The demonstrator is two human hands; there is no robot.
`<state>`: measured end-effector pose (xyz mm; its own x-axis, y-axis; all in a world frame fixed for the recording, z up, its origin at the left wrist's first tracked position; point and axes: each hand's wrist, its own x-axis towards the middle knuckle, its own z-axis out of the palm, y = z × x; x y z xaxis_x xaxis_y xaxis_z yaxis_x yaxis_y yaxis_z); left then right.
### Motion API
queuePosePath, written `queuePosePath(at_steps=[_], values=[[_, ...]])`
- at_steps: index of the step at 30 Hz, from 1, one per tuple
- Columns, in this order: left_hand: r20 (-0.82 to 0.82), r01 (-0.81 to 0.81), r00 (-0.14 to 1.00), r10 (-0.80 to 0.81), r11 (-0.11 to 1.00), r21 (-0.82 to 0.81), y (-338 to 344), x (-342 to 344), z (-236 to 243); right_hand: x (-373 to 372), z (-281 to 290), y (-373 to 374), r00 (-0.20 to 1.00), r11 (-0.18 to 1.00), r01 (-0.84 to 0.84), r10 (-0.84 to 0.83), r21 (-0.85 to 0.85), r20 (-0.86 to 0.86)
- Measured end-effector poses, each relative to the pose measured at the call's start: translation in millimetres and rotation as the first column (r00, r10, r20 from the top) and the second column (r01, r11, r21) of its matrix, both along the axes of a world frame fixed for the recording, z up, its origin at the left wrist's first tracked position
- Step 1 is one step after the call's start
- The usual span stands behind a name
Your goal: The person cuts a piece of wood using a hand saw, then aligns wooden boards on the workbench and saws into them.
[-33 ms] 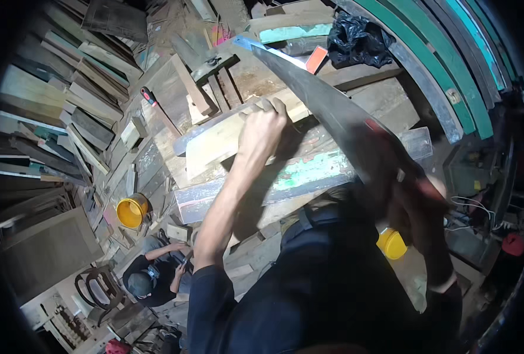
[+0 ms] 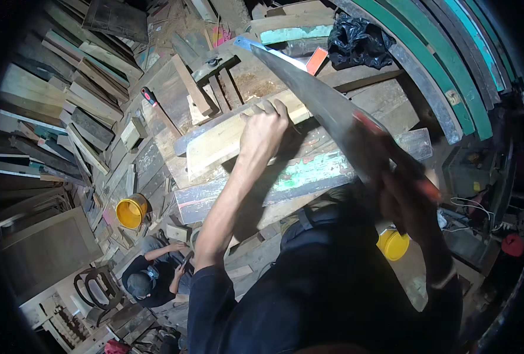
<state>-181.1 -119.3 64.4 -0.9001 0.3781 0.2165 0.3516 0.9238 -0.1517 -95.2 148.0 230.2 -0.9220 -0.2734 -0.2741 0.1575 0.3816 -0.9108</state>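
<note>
Has shifted the handle end of the saw (image 2: pixel 318 97) slightly up and to the left since the previous picture, together with the right grip (image 2: pixel 395 192), dark, blurred and apparently wrapped around that handle. Has left the left grip (image 2: pixel 263 133) in the same place — curled over the pale board (image 2: pixel 212 150) on the near part of the counter (image 2: pixel 256 82), seemingly pressing down. Likely means a sawing stroke in hand rather than any re-placing of the wood. Cannot tell touching from hovering between the teeth and the board's right end, with the blade slanting across there. Leaves a dark gap between the board and the green-painted beam (image 2: pixel 309 171) nearer the body. Has the tightest room beyond the blade's tip half, close to the orange-ended tool (image 2: pixel 316 61), and near the black plastic bag (image 2: pixel 359 42). Seems to have freer space behind the right grip, at lower right — above the yellow container (image 2: pixel 393 244) down below. Needs care along the counter's left side, near the red-and-black-handled tool (image 2: pixel 150 97). Keeps well apart from the seated co-worker (image 2: pixel 163 282) at lower left.
</note>
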Motion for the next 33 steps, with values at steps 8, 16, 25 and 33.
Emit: queuePosePath(at_steps=[8,16,25,33], values=[[0.079,-0.044,0.996,0.041,0.998,0.040,1.6,1.4,6.9,-6.6,7.9,-27.0,0.965,0.993,-0.021,0.050,0.115,-0.256],[0.069,-0.052,0.996,0.052,0.999,0.008,4.4,1.5,10.1,-73.7,-39.0,-47.7,0.950,0.902,-0.166,0.254,0.399,-0.180],[0.172,-0.036,0.985,0.021,0.996,0.083,-1.0,-1.0,12.0,-4.8,-17.2,2.6,0.819,0.821,0.475,-0.280,-0.317,0.501],[0.113,-0.036,0.993,0.033,0.999,0.030,0.9,0.8,6.5,0.4,2.1,-22.2,0.928,0.940,0.340,-0.342,0.040,0.148]])
